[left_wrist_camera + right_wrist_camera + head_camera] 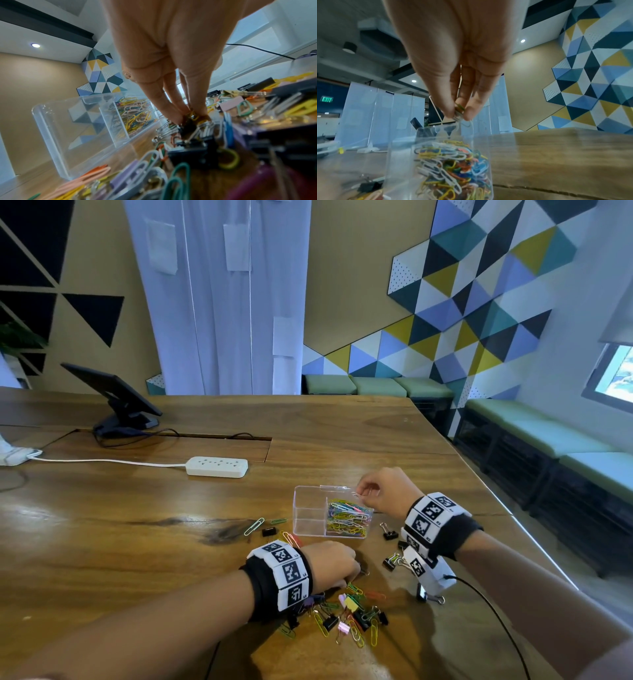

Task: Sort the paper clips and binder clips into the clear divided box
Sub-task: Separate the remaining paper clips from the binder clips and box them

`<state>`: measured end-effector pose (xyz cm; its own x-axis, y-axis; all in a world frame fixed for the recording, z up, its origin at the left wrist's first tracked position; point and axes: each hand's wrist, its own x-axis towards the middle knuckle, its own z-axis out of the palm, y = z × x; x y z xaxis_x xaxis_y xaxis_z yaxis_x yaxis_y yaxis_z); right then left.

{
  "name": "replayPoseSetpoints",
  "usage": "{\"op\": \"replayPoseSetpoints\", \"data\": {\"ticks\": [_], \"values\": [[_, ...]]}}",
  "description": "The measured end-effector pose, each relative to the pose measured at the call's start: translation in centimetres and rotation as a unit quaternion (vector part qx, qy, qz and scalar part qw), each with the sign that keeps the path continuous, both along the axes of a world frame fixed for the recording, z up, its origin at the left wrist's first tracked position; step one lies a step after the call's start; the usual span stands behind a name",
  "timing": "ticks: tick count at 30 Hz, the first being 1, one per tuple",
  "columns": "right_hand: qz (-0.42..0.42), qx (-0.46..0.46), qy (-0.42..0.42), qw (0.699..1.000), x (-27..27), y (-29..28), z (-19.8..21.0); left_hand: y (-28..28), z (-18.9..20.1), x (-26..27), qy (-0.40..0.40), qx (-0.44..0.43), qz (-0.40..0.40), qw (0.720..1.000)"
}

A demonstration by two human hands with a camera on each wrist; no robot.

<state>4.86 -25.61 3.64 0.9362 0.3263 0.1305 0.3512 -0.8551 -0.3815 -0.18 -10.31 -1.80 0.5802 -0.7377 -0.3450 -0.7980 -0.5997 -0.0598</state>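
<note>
- Loose pile of clips [349,616] on glossy wooden tabletop [137,525], nearest.
- Left hand [330,565] above it, fingertips [204,115] pinching a black binder clip [187,125].
- Clear divided box [310,513] beyond; right compartment full of coloured wire paper clips [347,518].
- Right hand [385,491] over it, pinching a paper clip [459,118].

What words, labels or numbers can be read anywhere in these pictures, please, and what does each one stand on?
"EXIT": green lit sign on the dark wall, far left of the right wrist view.
Small printed codes beside the black-and-white marker squares on the left wristband and right wristband: too small to read.
White sheets taped to the translucent panel: no readable text.
Power strip: no readable marking.
</note>
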Motion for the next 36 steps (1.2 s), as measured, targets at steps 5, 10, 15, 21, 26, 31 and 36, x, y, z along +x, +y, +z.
{"op": "replayPoseSetpoints", "data": {"ticks": [5, 10, 15, 21, 26, 31, 36], "values": [[-0.004, -0.047, -0.014, 0.999, 0.8, 1.2, -1.3, -0.3, -0.2, 0.1, 0.014, 0.003, 0.014, 1.0], [0.005, -0.069, 0.016, 0.997, 1.0, 1.8, -1.7, -1.0, -0.2, 0.6, 0.027, 0.033, 0.038, 0.998], [0.047, -0.084, 0.009, 0.995, 0.3, 1.3, -1.7, -0.4, -0.6, 1.1, 0.039, -0.001, 0.039, 0.998], [0.066, -0.004, 0.013, 0.998, -1.1, 0.3, -0.9, -0.1, -0.4, 1.2, 0.047, -0.034, 0.035, 0.998], [0.063, -0.027, -0.008, 0.998, -2.9, -1.2, -1.3, 0.1, -0.2, 1.2, 0.078, -0.098, 0.051, 0.991], [0.099, -0.136, 0.133, 0.977, -5.3, -1.7, -2.5, 0.1, -0.3, 1.0, 0.044, -0.087, 0.075, 0.992], [0.092, -0.154, 0.226, 0.957, -6.0, -1.6, -5.2, 0.5, -0.2, 1.2, 0.059, -0.14, 0.087, 0.985]]}}
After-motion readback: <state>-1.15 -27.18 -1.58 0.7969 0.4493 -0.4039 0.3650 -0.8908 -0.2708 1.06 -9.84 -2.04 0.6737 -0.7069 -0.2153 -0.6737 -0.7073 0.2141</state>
